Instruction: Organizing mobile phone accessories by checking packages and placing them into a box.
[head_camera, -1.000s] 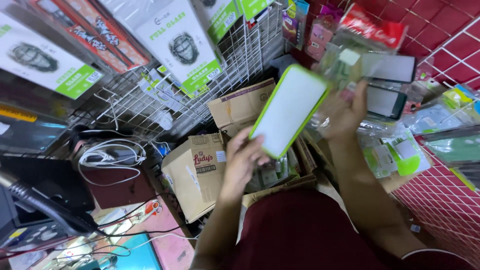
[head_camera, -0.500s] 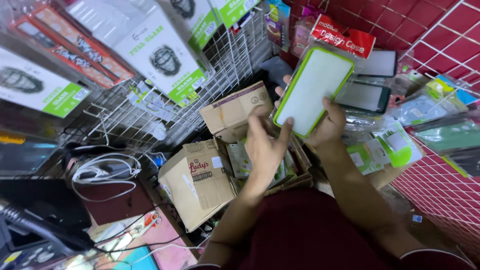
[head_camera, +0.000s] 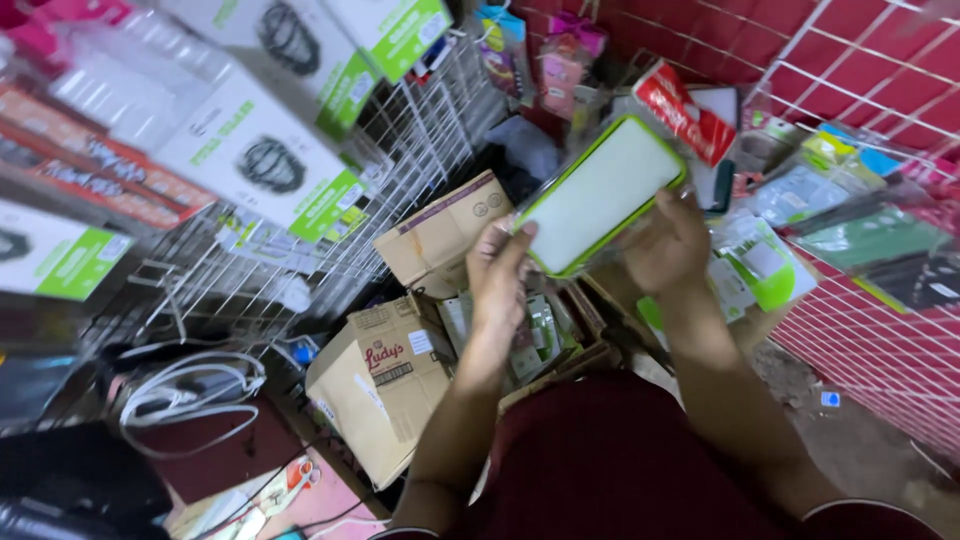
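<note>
At the far left, white and green boxes (head_camera: 262, 160) with a dark round picture on the front hung on a white wire rack (head_camera: 300, 270) that slanted across the upper part of the view. Below the rack a coil of white cable (head_camera: 185, 385) lay on a dark surface. Right of the cable stood a brown cardboard box (head_camera: 375, 385) with a label on its side, and above it a second cardboard box (head_camera: 445, 235) leaned against the rack.

Between the two boxes rose the left hand (head_camera: 497, 275), its fingers curled around the lower end of a flat white package with a green border (head_camera: 603, 195); the thumb tip lay on the white face near that end. The package was held up in the air, tilted, its upper end pointing toward the right, above an open carton of small packed goods (head_camera: 540, 340).

The right hand (head_camera: 668, 245) gripped the package from behind along its right edge, fingers pressed to the green rim. So both hands were clamped on the same package, close together but not touching one another.

Further right, a red packet (head_camera: 687, 110) and several clear plastic sleeves with green parts (head_camera: 765, 265) hung on a red wire grid (head_camera: 880, 340) that ran down the right edge
</note>
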